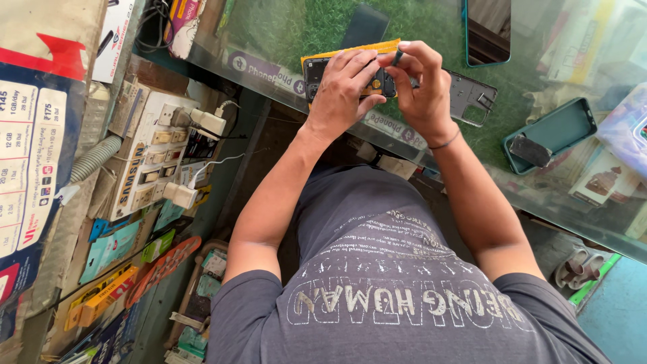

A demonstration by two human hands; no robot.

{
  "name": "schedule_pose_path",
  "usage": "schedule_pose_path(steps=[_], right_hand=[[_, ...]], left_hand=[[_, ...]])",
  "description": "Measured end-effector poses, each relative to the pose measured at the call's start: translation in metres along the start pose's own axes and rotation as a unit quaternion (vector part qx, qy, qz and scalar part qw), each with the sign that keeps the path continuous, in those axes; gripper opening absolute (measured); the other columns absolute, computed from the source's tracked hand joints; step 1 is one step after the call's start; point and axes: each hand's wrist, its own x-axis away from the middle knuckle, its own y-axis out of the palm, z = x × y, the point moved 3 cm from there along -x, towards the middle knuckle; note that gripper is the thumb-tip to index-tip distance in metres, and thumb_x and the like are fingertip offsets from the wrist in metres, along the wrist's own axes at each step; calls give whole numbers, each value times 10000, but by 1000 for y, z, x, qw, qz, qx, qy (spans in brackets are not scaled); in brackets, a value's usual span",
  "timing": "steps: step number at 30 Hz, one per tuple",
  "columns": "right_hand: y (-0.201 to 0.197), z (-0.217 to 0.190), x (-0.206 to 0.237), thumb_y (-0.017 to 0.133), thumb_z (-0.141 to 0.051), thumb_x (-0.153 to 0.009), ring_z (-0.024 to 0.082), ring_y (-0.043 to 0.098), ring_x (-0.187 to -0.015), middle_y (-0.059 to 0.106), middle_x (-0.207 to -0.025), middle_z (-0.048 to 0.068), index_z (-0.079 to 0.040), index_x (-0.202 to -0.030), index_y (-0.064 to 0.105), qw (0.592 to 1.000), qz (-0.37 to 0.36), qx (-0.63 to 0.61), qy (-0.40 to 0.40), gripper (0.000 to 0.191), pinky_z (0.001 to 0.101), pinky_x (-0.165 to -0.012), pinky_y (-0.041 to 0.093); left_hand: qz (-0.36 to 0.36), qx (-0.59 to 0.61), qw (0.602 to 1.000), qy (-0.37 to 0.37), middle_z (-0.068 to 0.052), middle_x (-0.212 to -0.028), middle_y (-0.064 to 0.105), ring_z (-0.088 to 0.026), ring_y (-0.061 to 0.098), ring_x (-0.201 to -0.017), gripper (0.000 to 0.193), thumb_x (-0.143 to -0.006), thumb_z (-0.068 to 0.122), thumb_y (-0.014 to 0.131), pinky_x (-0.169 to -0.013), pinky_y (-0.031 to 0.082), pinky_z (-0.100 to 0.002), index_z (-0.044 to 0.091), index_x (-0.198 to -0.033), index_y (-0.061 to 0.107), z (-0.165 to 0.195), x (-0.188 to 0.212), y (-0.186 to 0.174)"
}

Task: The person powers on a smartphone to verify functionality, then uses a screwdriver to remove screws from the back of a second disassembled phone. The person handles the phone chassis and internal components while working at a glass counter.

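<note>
Grey shirt [377,283], colourful packages [108,269] left, both hands on opened phone [317,74]

We see a black opened phone [337,75] with a small gold patch inside it, lying on a strip of yellow-orange cloth [350,50]. Beneath it is a glass counter [431,27] showing green artificial grass under its surface. A grey metal phone frame [475,96] lies beside the phone. A teal phone case [559,131] holds a small dark grey block [530,149]. Another phone with a teal edge [486,32] has a dark screen. We wear a dark grey T-shirt [377,269] with pale grey lettering, and a thin dark band [445,141] on the right wrist. At the left, a cream-white switchboard [151,158] carries white chargers [207,121].
</note>
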Motion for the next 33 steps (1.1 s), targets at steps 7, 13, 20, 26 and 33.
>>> schedule_pose_path(steps=[7,13,20,26,33], right_hand=[[0,-3,-5,794,62,-1010,191,728,-1058,661,-1169,181,-71,-1366,453,996,57,59,27,511,346,-911,611],[2,-14,-6,631,140,-1022,239,649,-1208,586,-1301,229,-43,-1395,343,997,12,35,-66,505,389,-1022,547],[0,-13,-5,617,165,-1050,279,704,-1208,626,-1317,204,-77,-1453,311,997,3,34,-69,561,376,-1023,590],[2,-1,0,655,136,-1111,228,745,-1077,640,-1213,160,-113,-1505,314,998,46,-29,-6,578,310,-918,637],[-6,2,5,642,98,-1147,225,742,-1066,652,-1209,160,-142,-1520,292,994,82,-62,-23,564,285,-877,627]], left_hand=[[0,1,1000,5,-115,-1367,608,-329,531,-1312,653,-776,254,910,-1158,402,-484,29,-1321,629,1,0,-3],[5,-1,1000,5,-115,-1370,608,-323,531,-1307,661,-784,261,911,-1159,399,-485,22,-1331,626,2,-1,-2],[-6,-8,1000,1,-108,-1374,606,-328,528,-1310,658,-778,258,913,-1168,394,-488,27,-1326,629,1,0,-2],[0,-14,1000,10,-134,-1380,592,-345,518,-1307,699,-756,257,913,-1154,386,-498,17,-1339,613,8,-2,-9],[-9,-20,1000,22,-104,-1110,638,-303,616,-1088,271,-861,111,799,-975,499,-426,39,-1090,675,12,-11,1]])
